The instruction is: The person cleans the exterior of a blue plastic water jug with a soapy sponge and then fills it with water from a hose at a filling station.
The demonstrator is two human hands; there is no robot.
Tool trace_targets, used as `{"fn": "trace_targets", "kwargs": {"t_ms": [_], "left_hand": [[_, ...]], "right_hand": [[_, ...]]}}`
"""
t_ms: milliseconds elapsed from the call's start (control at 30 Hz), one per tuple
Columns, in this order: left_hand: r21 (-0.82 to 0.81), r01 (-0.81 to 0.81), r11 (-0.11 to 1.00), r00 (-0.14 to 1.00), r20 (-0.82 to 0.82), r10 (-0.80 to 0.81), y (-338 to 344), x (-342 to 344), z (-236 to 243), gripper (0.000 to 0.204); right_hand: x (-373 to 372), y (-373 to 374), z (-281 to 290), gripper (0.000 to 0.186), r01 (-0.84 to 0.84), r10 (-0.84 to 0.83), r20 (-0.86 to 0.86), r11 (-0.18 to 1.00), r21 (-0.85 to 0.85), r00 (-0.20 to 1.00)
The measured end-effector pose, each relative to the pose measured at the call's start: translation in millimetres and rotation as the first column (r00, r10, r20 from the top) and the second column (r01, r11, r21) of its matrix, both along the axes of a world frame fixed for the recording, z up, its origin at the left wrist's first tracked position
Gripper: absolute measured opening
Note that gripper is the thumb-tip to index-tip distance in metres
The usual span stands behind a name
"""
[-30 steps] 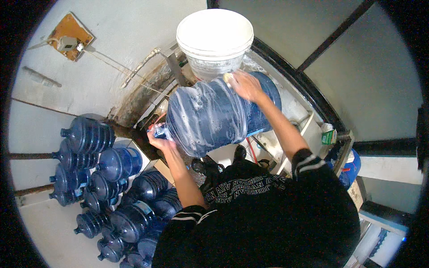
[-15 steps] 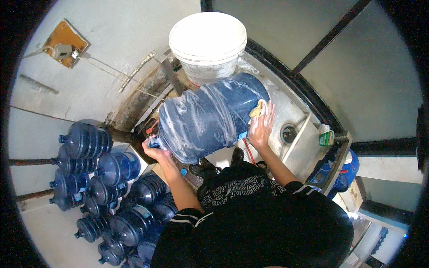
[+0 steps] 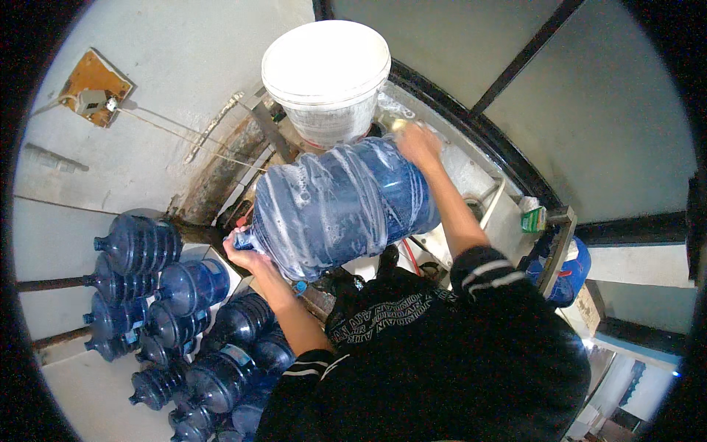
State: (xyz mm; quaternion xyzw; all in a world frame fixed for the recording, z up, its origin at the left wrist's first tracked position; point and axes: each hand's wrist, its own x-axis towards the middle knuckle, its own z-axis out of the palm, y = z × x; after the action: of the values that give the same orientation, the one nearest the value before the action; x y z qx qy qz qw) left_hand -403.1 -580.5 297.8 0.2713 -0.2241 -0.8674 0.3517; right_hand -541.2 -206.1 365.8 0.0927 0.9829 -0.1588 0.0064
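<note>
From where I stood, the soaping looked well advanced but unfinished. The big blue water jug (image 3: 331, 206) lay on its side across the middle of the frame, its neck toward the left and its base toward the right, slightly higher. White suds streaked the shoulder and the ribbed body thickly, while the base end showed more bare blue with only thin lines of foam. I judged that the base could take more scrubbing, and since the foam lay unrinsed, all of the rinsing seemed left to do. The left hand (image 3: 248, 255) had its fingers curled around the jug's neck at the left of centre, with the shoulder just beyond them. The right hand (image 3: 420, 145) reached over to the jug's far upper edge near the base, gripping a yellow sponge (image 3: 398, 124) at its blurred fingertips; I could not tell whether the sponge was pressing on the plastic. The jug's body stretched between the two hands, just below a white bucket (image 3: 328, 121) at upper centre. More blue jugs (image 3: 195, 282) were piled at lower left, with no foam that I could make out.
</note>
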Motion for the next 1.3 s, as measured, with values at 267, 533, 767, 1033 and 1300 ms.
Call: {"fn": "trace_targets", "kwargs": {"t_ms": [267, 533, 767, 1033, 1300], "left_hand": [[-0.086, -0.027, 0.996, 0.993, 0.111, 0.037, -21, 6, -31, 0.015], [-0.082, 0.242, 0.967, 0.97, 0.058, -0.238, -52, 0, -59, 0.023], [0.021, 0.481, 0.876, 0.861, 0.175, -0.477, -19, 12, -33, 0.067], [0.049, 0.357, 0.933, 0.874, 0.335, -0.352, -6, 18, -20, 0.063], [-0.051, 0.497, 0.867, 0.838, 0.288, -0.463, -27, 3, -52, 0.072]], "right_hand": [[152, 40, -121, 0.037, 0.434, -0.541, 0.209, 0.33, -0.838, 0.815], [104, 32, -28, 0.04, -0.101, -0.153, -0.185, 0.442, -0.891, 0.971], [-23, 37, -73, 0.04, -0.168, 0.18, -0.117, 0.301, -0.939, 0.977], [67, 44, -198, 0.047, 0.183, 0.133, 0.195, 0.098, -0.978, 0.972], [114, 31, -32, 0.046, -0.38, 0.086, -0.393, 0.5, -0.778, 0.916]]}}
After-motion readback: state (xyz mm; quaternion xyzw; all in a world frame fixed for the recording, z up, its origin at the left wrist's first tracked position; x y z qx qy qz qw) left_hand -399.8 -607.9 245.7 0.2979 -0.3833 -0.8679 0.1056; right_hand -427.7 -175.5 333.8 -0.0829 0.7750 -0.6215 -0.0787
